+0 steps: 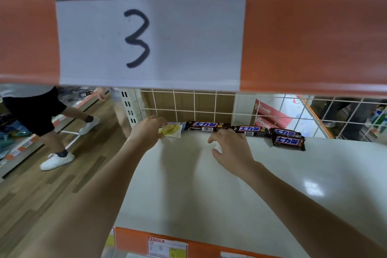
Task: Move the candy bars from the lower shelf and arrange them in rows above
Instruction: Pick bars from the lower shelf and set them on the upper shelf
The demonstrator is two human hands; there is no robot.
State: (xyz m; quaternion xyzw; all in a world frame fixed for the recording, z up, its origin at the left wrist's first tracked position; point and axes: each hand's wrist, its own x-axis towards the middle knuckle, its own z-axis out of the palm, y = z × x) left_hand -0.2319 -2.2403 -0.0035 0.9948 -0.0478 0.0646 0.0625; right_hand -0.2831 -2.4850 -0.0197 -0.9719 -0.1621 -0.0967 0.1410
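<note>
Brown-wrapped candy bars [247, 132] lie in a line along the back of the white shelf [209, 195], centre right of the frame. The left hand [146, 130], arm outstretched, grips a yellow packet [171, 131] beside them; the right hand [228, 146] hovers, fingers spread, just before the bars.

An orange shelf edge [303, 33] crosses the top of the view, carrying a white paper label [150, 37] marked with a handwritten 3. Beyond the fingers stands a white wire grid [194, 109] backed by brown board, with a slotted white upright [127, 107] at its left end. Left of the fingers lies a wood-plank floor [52, 205], where another person [37, 111] in white shoes walks. Overhead light glares off the glossy white shelf [312, 188].
</note>
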